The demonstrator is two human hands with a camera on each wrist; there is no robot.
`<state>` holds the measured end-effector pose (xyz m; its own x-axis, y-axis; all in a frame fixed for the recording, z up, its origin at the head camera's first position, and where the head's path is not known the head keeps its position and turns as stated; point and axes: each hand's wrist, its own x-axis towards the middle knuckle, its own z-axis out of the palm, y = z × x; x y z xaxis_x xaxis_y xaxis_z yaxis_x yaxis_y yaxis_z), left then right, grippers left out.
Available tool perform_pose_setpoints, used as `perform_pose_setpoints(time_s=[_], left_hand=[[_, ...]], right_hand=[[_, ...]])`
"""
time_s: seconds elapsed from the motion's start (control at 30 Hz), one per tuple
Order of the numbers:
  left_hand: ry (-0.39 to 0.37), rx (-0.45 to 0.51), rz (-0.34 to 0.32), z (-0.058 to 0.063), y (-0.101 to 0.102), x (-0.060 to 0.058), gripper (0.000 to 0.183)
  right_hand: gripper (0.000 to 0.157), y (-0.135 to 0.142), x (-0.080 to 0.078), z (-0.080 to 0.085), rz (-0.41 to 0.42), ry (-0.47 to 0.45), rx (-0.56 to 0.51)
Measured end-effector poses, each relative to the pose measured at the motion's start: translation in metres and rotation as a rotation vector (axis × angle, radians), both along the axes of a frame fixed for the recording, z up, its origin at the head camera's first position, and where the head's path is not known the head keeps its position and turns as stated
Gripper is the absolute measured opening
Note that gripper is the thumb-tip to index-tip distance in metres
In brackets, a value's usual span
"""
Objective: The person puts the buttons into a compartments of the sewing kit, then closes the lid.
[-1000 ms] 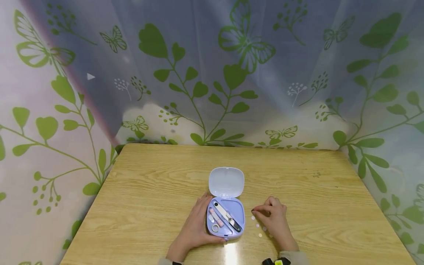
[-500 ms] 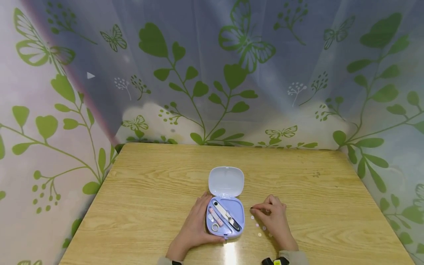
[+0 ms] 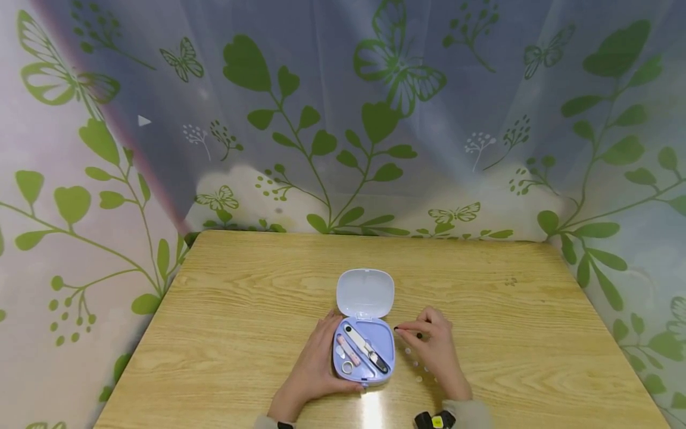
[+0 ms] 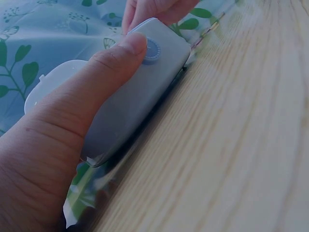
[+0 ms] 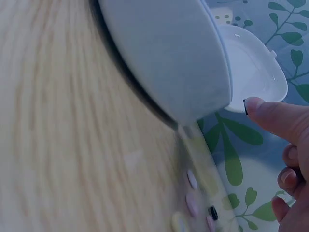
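Note:
A lavender sewing box (image 3: pixel 383 336) lies on the table with its pale lid (image 3: pixel 365 293) raised. Inside are a white-and-black tool (image 3: pixel 367 350), a pink stick-like piece (image 3: pixel 348 350), a ring (image 3: pixel 347 367) and small pale discs. My left hand (image 3: pixel 316 363) holds the box along its left side, thumb at the front catch (image 4: pixel 151 50). Just right of the box, my right hand (image 3: pixel 435 345) pinches a small black button (image 5: pixel 246 106) between thumb and forefinger, apart from the box. Its kind is hard to make out, being so small.
Several pale round buttons (image 5: pixel 191 204) lie on the wooden table (image 3: pixel 257 274) beneath the right hand, with another small black piece (image 5: pixel 213 212) among them. Leaf-patterned cloth (image 3: pixel 321 119) hangs behind the table and at its sides.
My right hand has moved left and slightly away from me, bringing the black button close to the box's right edge. Another black piece now shows beside the hand. My left hand stays on the box.

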<state>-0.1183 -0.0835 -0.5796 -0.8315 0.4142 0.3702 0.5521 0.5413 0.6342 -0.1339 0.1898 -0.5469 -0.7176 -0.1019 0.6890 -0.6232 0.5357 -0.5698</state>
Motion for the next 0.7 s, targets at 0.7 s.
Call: perform_pose_setpoints(time_s=[0.7], left_hand=[[-0.011, -0.015, 0.001, 0.002, 0.000, 0.001, 0.129]], right_hand=[[0.017, -0.055, -0.007, -0.003, 0.012, -0.132, -0.001]])
